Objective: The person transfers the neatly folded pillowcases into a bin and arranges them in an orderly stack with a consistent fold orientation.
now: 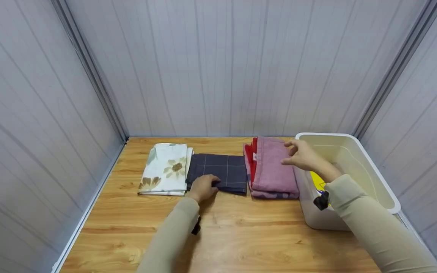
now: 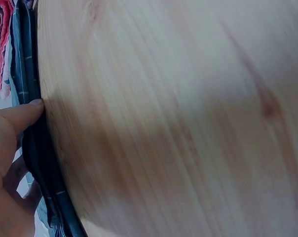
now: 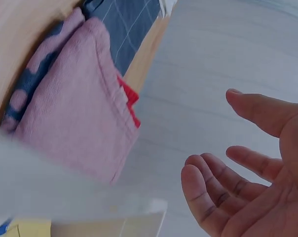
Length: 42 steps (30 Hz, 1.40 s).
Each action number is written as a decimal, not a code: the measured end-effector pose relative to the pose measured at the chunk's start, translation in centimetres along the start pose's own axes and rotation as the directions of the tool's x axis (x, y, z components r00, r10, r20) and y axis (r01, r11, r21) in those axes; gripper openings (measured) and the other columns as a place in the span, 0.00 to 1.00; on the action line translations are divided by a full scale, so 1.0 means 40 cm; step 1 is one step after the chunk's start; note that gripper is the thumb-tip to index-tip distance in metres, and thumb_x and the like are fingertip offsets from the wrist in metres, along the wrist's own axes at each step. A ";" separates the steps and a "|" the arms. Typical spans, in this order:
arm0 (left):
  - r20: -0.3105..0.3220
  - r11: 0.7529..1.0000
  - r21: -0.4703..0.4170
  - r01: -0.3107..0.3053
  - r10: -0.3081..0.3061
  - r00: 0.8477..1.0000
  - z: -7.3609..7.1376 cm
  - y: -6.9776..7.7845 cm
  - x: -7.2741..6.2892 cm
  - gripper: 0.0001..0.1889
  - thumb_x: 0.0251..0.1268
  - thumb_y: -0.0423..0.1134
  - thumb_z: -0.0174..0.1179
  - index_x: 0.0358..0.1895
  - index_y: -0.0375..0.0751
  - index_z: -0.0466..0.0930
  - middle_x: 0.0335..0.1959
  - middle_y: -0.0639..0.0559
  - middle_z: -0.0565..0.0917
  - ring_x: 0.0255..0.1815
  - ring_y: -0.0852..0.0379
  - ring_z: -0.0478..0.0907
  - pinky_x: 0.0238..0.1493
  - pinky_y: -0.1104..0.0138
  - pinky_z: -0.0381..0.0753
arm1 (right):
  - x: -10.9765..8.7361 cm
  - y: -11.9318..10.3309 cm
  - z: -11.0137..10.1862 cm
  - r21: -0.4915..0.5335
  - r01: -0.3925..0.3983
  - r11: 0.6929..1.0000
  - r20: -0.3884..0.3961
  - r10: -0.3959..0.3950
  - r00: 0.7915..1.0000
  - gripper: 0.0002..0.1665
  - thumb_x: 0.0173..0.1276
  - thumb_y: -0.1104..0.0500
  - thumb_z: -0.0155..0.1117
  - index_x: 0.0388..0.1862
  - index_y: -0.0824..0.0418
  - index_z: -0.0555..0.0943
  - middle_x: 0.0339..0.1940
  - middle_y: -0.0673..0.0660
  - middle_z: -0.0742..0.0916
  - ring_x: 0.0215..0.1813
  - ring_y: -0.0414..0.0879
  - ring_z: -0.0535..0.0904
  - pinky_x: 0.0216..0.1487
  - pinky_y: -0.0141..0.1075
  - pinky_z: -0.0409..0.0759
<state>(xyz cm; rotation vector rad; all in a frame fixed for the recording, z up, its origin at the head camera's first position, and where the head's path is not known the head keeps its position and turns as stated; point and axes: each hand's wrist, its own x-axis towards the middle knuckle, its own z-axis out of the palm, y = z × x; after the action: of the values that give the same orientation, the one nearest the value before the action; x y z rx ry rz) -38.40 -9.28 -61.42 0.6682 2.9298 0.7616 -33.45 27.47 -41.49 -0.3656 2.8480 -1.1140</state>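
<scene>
My left hand (image 1: pixel 203 186) rests at the front edge of a folded dark checked cloth (image 1: pixel 218 165), its fingers bent loosely over the top. In the left wrist view, the thumb (image 2: pixel 29 112) touches the cloth's layered edge. Right of this cloth lies a folded pink towel (image 1: pixel 273 167), with a red fabric edge (image 1: pixel 253 159) showing on its left side. My right hand (image 1: pixel 304 154) hovers between the towel and a cream bin (image 1: pixel 376 182), holding nothing. Its thumb and fingers are spread apart in the right wrist view. To the left lies a folded white flowered cloth (image 1: pixel 165 167).
Inside the bin sits a yellow item (image 1: pixel 318 182), partly hidden by the right forearm. The wooden table (image 1: pixel 241 235) backs onto a pale panel wall (image 1: pixel 218 68), with more panels on both sides.
</scene>
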 end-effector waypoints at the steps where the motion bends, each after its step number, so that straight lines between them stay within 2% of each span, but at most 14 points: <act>1: -0.005 1.000 0.014 0.001 -0.001 1.000 0.000 -0.001 0.000 0.18 0.73 0.33 0.71 0.63 0.41 0.88 0.63 0.42 0.89 0.67 0.38 0.84 0.72 0.44 0.80 | 0.002 -0.009 0.010 0.004 0.011 1.000 0.005 -0.011 1.000 0.39 0.65 0.63 0.79 0.70 0.79 0.75 0.45 0.70 0.85 0.46 0.56 0.82 0.44 0.38 0.81; 7: -0.049 0.995 0.085 0.048 -0.043 0.998 0.006 -0.002 -0.001 0.13 0.75 0.34 0.70 0.59 0.44 0.91 0.58 0.44 0.91 0.61 0.41 0.88 0.65 0.46 0.86 | 0.007 -0.046 0.071 0.006 0.060 0.998 0.040 -0.060 0.997 0.37 0.66 0.61 0.80 0.69 0.75 0.77 0.49 0.71 0.88 0.49 0.59 0.85 0.47 0.43 0.84; 11: -0.087 0.991 0.096 0.090 -0.082 0.993 0.008 0.000 -0.005 0.11 0.76 0.34 0.69 0.56 0.46 0.93 0.55 0.45 0.93 0.58 0.43 0.89 0.62 0.46 0.88 | 0.007 -0.059 0.108 0.013 0.065 0.998 0.062 -0.066 0.996 0.36 0.67 0.60 0.79 0.69 0.73 0.78 0.49 0.70 0.88 0.49 0.59 0.85 0.48 0.46 0.85; 14: -0.098 0.991 0.094 0.093 -0.084 0.992 0.004 0.001 -0.011 0.10 0.75 0.33 0.69 0.54 0.45 0.93 0.54 0.45 0.93 0.57 0.43 0.90 0.60 0.46 0.88 | 0.007 -0.061 0.133 0.026 0.069 0.997 0.076 -0.071 0.995 0.35 0.67 0.60 0.79 0.69 0.72 0.78 0.49 0.69 0.88 0.48 0.58 0.85 0.49 0.47 0.86; 17: -0.080 0.994 0.090 0.069 -0.062 0.995 -0.002 0.000 -0.017 0.10 0.75 0.32 0.68 0.54 0.44 0.93 0.53 0.45 0.93 0.57 0.42 0.90 0.60 0.46 0.89 | 0.007 -0.058 0.155 0.035 0.068 0.997 0.076 -0.070 0.995 0.35 0.65 0.61 0.80 0.69 0.71 0.79 0.48 0.69 0.88 0.48 0.58 0.86 0.50 0.48 0.87; 22: -0.012 0.996 0.085 0.009 -0.008 1.000 -0.021 0.003 -0.032 0.11 0.74 0.31 0.67 0.53 0.43 0.93 0.52 0.44 0.93 0.56 0.41 0.90 0.60 0.45 0.88 | 0.006 -0.042 0.190 0.052 0.050 0.997 0.082 -0.054 0.995 0.35 0.65 0.61 0.81 0.69 0.70 0.80 0.49 0.69 0.89 0.48 0.57 0.86 0.53 0.50 0.87; 28: 0.061 0.994 0.072 -0.079 0.074 0.995 -0.049 0.006 -0.068 0.08 0.71 0.31 0.68 0.48 0.42 0.94 0.49 0.45 0.94 0.53 0.41 0.90 0.56 0.44 0.89 | 0.006 -0.027 0.228 0.091 0.056 0.994 0.110 -0.066 0.992 0.37 0.64 0.60 0.82 0.68 0.72 0.79 0.51 0.71 0.88 0.49 0.56 0.86 0.54 0.49 0.87; 34: 0.126 0.987 0.049 -0.151 0.144 0.981 -0.070 0.002 -0.107 0.07 0.71 0.30 0.70 0.48 0.39 0.94 0.47 0.44 0.94 0.52 0.43 0.91 0.56 0.47 0.89 | 0.013 -0.013 0.271 0.127 0.072 0.989 0.133 -0.089 0.987 0.34 0.64 0.62 0.81 0.66 0.73 0.80 0.50 0.72 0.88 0.47 0.54 0.87 0.55 0.50 0.88; 38: 0.165 0.977 0.045 -0.210 0.200 0.966 -0.079 0.002 -0.128 0.04 0.68 0.30 0.72 0.43 0.39 0.94 0.42 0.46 0.94 0.46 0.46 0.91 0.51 0.51 0.90 | 0.022 0.001 0.304 0.177 0.075 0.981 0.159 -0.104 0.982 0.33 0.64 0.65 0.80 0.66 0.74 0.79 0.51 0.74 0.87 0.49 0.58 0.87 0.56 0.50 0.88; 42: 0.216 0.970 0.048 -0.240 0.225 0.950 -0.088 0.008 -0.146 0.03 0.66 0.31 0.74 0.40 0.42 0.95 0.40 0.49 0.94 0.43 0.49 0.91 0.49 0.55 0.90 | 0.028 0.017 0.332 0.204 0.086 0.975 0.177 -0.123 0.977 0.34 0.64 0.67 0.79 0.67 0.74 0.78 0.52 0.76 0.85 0.51 0.61 0.87 0.56 0.52 0.88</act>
<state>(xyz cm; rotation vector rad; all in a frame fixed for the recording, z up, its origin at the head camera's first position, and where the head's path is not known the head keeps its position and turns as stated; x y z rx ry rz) -33.49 -13.06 -58.57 1.0464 2.7289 0.5592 -32.79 18.90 -51.71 -0.5801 2.5552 -1.2897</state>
